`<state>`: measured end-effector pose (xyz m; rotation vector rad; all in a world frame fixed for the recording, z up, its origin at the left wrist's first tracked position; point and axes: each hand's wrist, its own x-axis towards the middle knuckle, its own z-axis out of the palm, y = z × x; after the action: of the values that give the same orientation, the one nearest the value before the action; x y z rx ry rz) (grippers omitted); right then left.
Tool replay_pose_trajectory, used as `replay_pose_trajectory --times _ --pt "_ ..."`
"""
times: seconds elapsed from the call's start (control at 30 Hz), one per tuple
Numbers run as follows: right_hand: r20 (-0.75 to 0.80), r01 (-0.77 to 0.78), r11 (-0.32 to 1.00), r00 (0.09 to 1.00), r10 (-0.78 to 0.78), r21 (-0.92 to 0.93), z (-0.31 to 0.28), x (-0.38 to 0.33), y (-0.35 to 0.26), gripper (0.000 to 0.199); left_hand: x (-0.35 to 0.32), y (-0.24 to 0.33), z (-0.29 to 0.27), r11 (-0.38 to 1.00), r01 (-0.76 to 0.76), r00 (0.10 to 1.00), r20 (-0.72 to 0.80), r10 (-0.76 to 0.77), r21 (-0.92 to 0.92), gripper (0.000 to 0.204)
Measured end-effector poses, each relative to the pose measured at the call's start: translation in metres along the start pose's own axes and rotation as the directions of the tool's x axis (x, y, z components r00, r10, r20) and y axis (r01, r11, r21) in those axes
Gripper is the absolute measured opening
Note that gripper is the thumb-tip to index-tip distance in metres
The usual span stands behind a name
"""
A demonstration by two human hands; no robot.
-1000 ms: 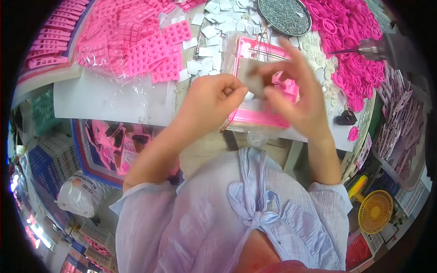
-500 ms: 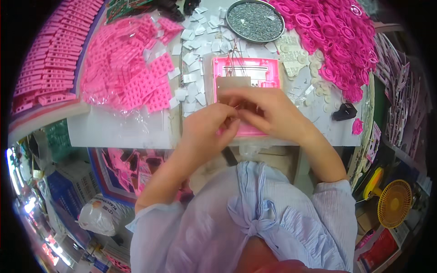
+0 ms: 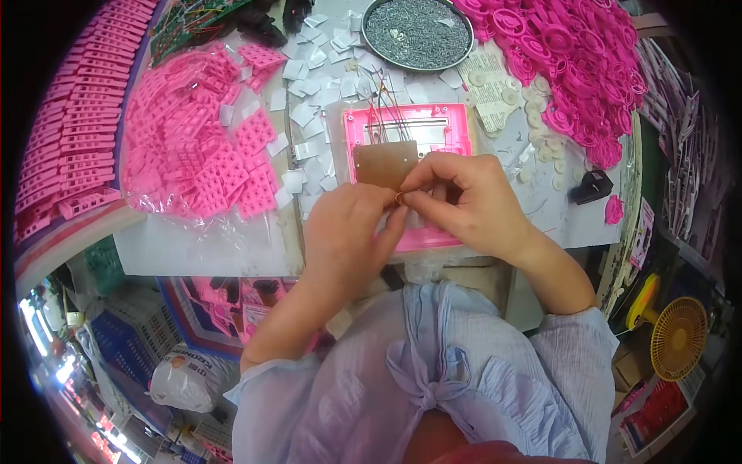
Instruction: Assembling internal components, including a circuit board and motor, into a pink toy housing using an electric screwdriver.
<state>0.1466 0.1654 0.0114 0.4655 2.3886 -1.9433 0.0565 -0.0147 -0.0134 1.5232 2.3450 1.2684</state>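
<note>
My left hand (image 3: 348, 224) and my right hand (image 3: 470, 203) meet over the near part of a pink plastic casing (image 3: 464, 131), both with fingers closed in a pinch. Between their fingertips shows a small loop of thin wire (image 3: 399, 199), partly hidden by the fingers. A brown circuit board (image 3: 382, 162) lies tilted over the casing, its near edge against my left fingers. Thin red and dark wires (image 3: 380, 112) rise from the board's far edge. My hands cover the casing's middle.
Bagged pink keypads (image 3: 178, 139) lie left, with white squares (image 3: 309, 120) beside them. Behind the casing stands a round tray of screws (image 3: 417, 35). Pink ring-shaped parts (image 3: 572, 69) heap at the right, near translucent discs (image 3: 533, 116) and a black block (image 3: 591, 187).
The circuit board has come nearer and shows more of its face. My right hand's fingers have drawn into a pinch at my left fingertips. The whole view has shifted slightly.
</note>
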Motion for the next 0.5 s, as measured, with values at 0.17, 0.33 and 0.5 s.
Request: replay_pose_trajectory --times 0.17,0.33,0.5 --pt "0.073 -0.037 0.999 0.997 0.036 0.006 -0.005 0.002 0.001 0.009 0.002 -0.010 0.000 0.994 -0.104 0.993 0.048 0.106 -0.033 0.022" --pt "0.089 -0.053 0.998 0.995 0.051 0.018 -0.009 0.002 0.000 0.007 0.004 -0.009 -0.002 0.995 -0.094 0.992 0.086 0.097 -0.045 0.023" --pt "0.108 -0.142 0.984 0.986 0.130 0.111 -0.004 0.002 0.002 0.006 0.002 -0.012 -0.004 0.995 -0.021 0.990 0.135 0.034 -0.094 0.018"
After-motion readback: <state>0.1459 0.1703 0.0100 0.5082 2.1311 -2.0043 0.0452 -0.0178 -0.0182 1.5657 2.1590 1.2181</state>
